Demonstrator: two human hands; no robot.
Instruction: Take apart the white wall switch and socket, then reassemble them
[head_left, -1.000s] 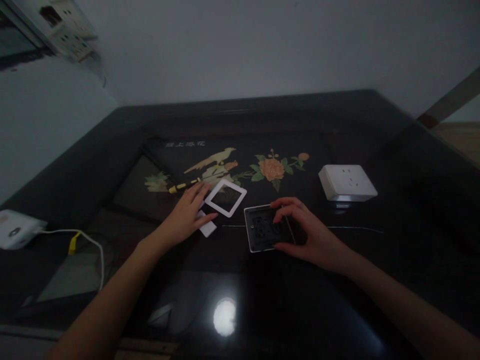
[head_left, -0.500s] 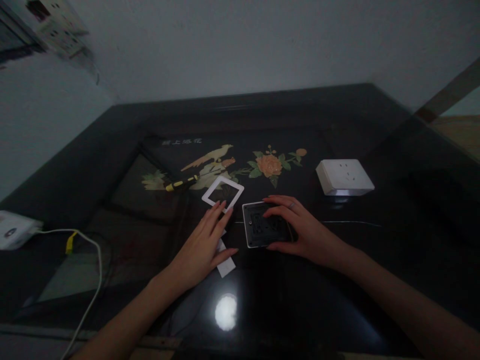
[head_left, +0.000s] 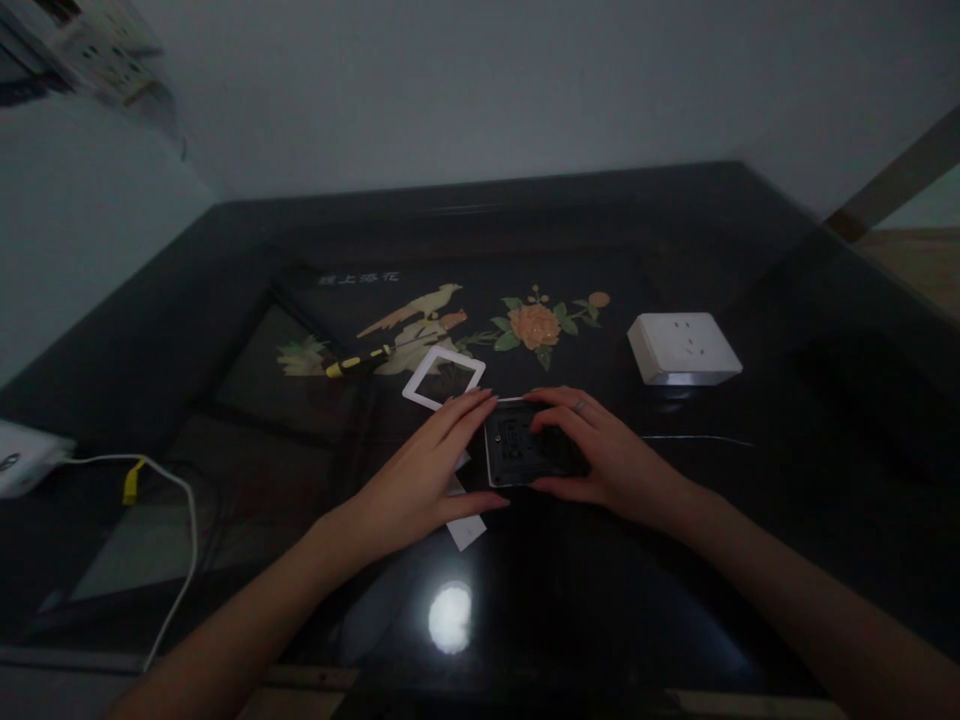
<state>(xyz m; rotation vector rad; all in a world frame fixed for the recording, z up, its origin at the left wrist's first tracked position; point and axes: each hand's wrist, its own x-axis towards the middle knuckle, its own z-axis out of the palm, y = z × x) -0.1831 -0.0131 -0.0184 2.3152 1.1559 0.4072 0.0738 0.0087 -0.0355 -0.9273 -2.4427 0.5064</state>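
A wall socket panel point(head_left: 514, 447) lies back side up on the dark table, its black back showing inside a thin white edge. My right hand point(head_left: 592, 445) grips it from the right, fingers at the far edge and on the back, thumb along the near edge. My left hand point(head_left: 427, 470) is spread at the panel's left side, fingertips by the far left corner and thumb by the near left one. Whether it touches the panel I cannot tell. Partly under this hand lies a white paper strip point(head_left: 466, 530). Just beyond its fingers is a white square frame point(head_left: 420, 392).
A white socket box point(head_left: 686, 348) stands to the right. A yellow and black screwdriver point(head_left: 358, 362) lies left of the frame. At the far left, a white device point(head_left: 30, 460) trails a white cable point(head_left: 193, 530) with a yellow tag. A thin wire point(head_left: 697, 437) lies right of my right hand.
My left hand has moved right, from beside the white frame to the socket panel's left edge. The paper strip has shifted slightly right with it. My right hand keeps its grip on the panel.
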